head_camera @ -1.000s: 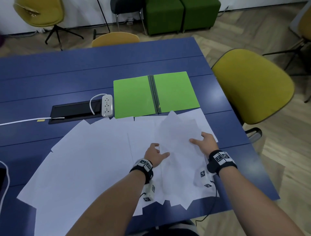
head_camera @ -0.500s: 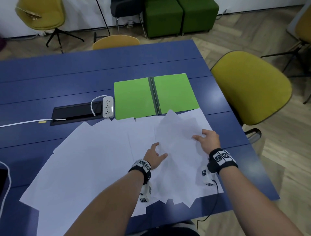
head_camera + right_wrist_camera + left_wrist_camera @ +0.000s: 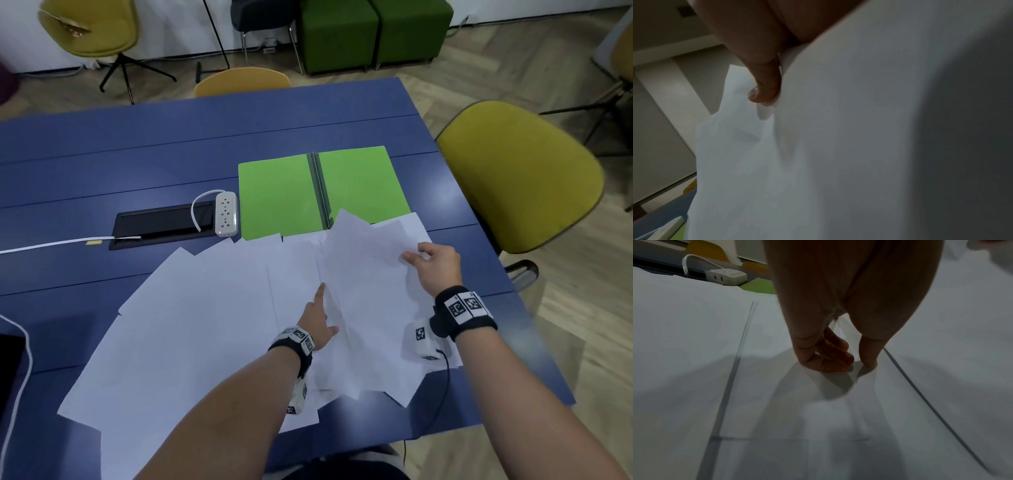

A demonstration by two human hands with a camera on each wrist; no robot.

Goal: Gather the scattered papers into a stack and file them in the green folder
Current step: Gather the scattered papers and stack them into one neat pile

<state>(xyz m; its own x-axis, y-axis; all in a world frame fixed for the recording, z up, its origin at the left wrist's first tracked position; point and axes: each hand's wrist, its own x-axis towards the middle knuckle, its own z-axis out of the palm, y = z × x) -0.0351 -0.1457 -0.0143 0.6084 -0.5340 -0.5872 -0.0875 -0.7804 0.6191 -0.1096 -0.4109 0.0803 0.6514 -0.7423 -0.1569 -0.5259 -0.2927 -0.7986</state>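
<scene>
Several white papers [image 3: 205,325] lie fanned over the near half of the blue table [image 3: 205,137]. Behind them the green folder [image 3: 277,195] lies open and flat, its near edge covered by sheets. My left hand [image 3: 320,315] rests mid-spread, index finger pointing forward; in the left wrist view its fingertips [image 3: 828,365] and thumb press on a sheet [image 3: 694,353]. My right hand [image 3: 433,263] grips the right edge of an overlapping bunch of sheets [image 3: 370,291]. In the right wrist view the thumb [image 3: 764,87] lies on the raised paper [image 3: 838,129], which hides the fingers.
A white power strip [image 3: 226,214] sits left of the folder beside a black cable hatch [image 3: 161,224], with a white cable [image 3: 44,245] running left. A yellow chair [image 3: 520,171] stands close to the table's right edge. A dark object [image 3: 10,370] lies at the far left.
My right hand has slid right and farther along the bunch's edge, which now stands raised. My left index finger has stretched forward over the sheets.
</scene>
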